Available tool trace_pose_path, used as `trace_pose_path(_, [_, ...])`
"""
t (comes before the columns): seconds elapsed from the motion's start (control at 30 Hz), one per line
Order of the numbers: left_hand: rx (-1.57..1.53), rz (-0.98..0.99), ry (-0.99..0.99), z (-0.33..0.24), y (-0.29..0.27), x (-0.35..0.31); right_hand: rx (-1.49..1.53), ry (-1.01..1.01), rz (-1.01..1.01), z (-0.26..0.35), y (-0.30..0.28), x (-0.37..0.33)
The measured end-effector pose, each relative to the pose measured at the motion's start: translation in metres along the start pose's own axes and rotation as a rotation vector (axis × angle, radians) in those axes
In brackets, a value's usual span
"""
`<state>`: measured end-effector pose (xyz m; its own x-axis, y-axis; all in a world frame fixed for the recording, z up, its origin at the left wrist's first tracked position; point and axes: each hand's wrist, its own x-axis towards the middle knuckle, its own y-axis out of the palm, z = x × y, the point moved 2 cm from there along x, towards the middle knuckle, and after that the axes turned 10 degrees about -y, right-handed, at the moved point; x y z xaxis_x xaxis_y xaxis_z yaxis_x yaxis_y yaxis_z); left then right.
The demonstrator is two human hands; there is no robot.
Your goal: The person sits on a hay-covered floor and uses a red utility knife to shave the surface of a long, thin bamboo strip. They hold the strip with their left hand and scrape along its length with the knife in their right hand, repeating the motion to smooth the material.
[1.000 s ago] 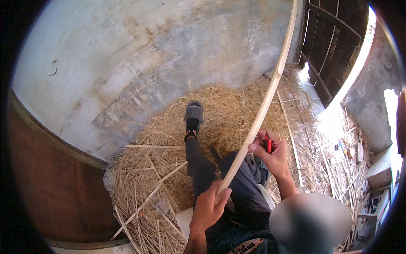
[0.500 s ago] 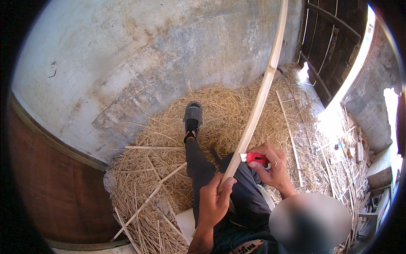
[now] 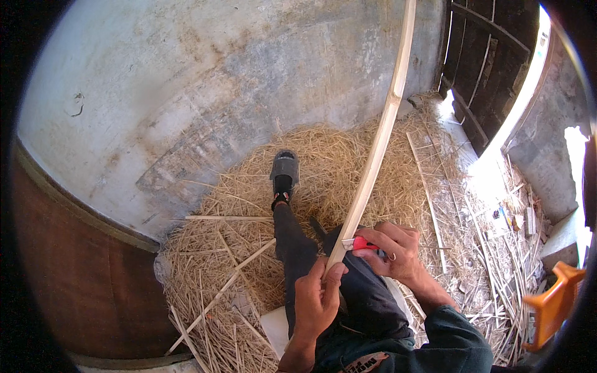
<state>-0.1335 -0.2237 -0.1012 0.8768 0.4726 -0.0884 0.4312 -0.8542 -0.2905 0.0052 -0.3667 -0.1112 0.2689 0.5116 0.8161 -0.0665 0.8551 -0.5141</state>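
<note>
A long pale bamboo strip [image 3: 376, 149] with a node partway along slants up from my lap toward the far wall. Near its lower end my left hand [image 3: 316, 298] is closed round it, thumb on top. Just above that grip, my right hand [image 3: 390, 250] holds a red utility knife [image 3: 363, 244]. Its short metal blade touches the strip's right edge. The strip passes over my dark-trousered thigh, and its lowest end is hidden by my left hand and clothes.
Shavings [image 3: 336, 149] cover the floor, with loose bamboo strips [image 3: 227, 289] at the left and right. A stained wall [image 3: 186, 93] stands ahead. An orange plastic object [image 3: 553, 304] is at the lower right. My sandalled foot [image 3: 285, 168] rests on the shavings.
My right hand has drawn the knife down along the strip, nearer my left hand. The strip has shifted slightly left at its far end. An orange object now shows at lower right.
</note>
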Motion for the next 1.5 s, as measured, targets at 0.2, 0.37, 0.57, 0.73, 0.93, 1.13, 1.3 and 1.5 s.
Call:
trace_pose_path(0.2, [-0.008, 0.014, -0.015, 0.002, -0.004, -0.003, -0.034, -0.026, 0.017, 0.000, 0.003, -0.002])
trace_pose_path(0.37, [-0.009, 0.007, -0.033, 0.004, -0.006, -0.006, -0.031, -0.037, -0.006, -0.002, 0.005, -0.002])
trace_pose_path(0.57, [0.011, 0.029, -0.067, 0.011, -0.007, -0.013, -0.085, 0.045, -0.066, -0.013, 0.000, 0.000])
trace_pose_path(0.73, [-0.024, 0.118, -0.193, 0.039, -0.001, -0.033, -0.121, 0.419, -0.234, -0.058, -0.024, 0.016])
trace_pose_path(0.93, [0.021, 0.136, -0.232, 0.046, -0.009, -0.035, -0.142, 0.375, -0.254, -0.065, -0.016, 0.006])
trace_pose_path(1.13, [-0.023, 0.148, -0.265, 0.063, -0.014, -0.042, -0.163, 0.395, -0.190, -0.081, -0.019, 0.004])
trace_pose_path(1.3, [-0.101, 0.196, -0.336, 0.074, -0.024, -0.039, 0.289, 0.548, -0.228, -0.096, -0.004, -0.014])
trace_pose_path(1.5, [-0.153, 0.212, -0.377, 0.070, -0.022, -0.034, 0.754, 0.699, -0.308, -0.075, 0.010, -0.019])
